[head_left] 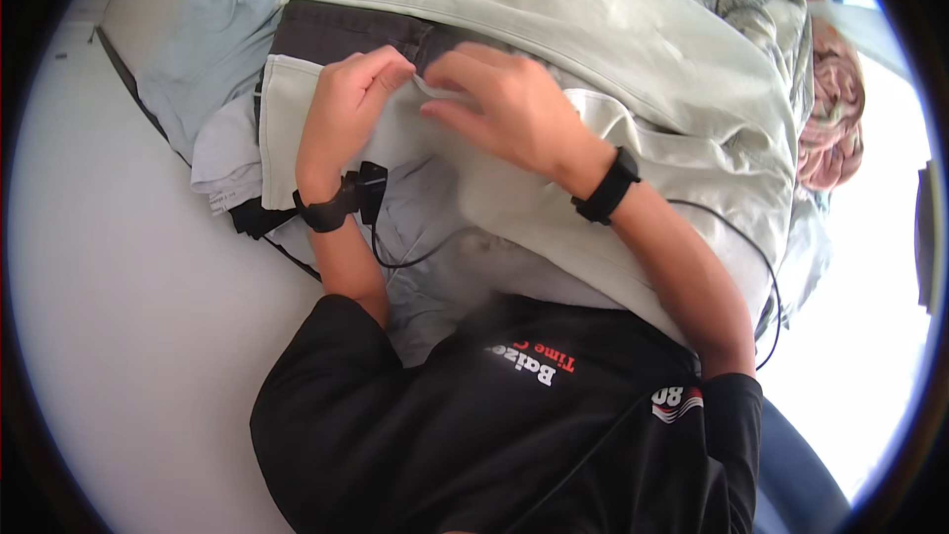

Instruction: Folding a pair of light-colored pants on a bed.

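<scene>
A pale green garment [633,198], which looks like trousers, lies spread in front of me, with a dark grey band [341,28] along its left far edge. My left hand [348,109] is over the left part of the garment, thumb and fingers pressed together close to the dark band. What they pinch, if anything, is too small to make out. Facing it from the right, my right hand [509,109] has bent fingers, with its thumb apart from them. Its fingertips almost meet those of my left hand, and they are slightly blurred.
Other cloths are heaped beneath and around: a light blue one [237,25] at far left, a grey patterned one [746,0] at far right, and a pink bundle [832,109]. Each wrist wears a black strap. A black cable [736,232] runs by my right forearm.
</scene>
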The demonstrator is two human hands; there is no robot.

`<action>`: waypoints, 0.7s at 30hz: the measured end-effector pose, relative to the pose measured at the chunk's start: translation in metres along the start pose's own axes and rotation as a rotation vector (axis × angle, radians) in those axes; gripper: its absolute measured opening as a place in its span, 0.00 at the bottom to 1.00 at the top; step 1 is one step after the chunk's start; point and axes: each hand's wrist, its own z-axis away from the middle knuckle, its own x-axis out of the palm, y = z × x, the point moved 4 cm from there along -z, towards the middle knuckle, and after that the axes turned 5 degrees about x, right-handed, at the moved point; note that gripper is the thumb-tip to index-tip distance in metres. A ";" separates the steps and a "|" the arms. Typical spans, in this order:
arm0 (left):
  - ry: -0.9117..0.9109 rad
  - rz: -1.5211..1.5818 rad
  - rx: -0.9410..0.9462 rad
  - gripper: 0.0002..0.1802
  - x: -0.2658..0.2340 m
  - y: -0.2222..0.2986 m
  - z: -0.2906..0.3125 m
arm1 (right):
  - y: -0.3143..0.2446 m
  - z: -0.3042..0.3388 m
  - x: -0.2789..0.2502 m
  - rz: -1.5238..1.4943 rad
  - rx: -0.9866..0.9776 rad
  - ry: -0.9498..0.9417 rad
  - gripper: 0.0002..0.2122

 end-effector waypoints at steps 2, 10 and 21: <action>0.021 0.009 0.022 0.11 0.001 -0.010 0.010 | 0.006 0.002 0.016 -0.025 0.014 -0.035 0.11; 0.034 0.200 0.140 0.19 0.009 -0.048 0.017 | 0.032 -0.009 0.026 -0.117 0.477 -0.373 0.07; 0.022 0.229 0.431 0.13 -0.001 -0.045 0.036 | 0.031 -0.012 0.028 -0.096 0.626 -0.508 0.09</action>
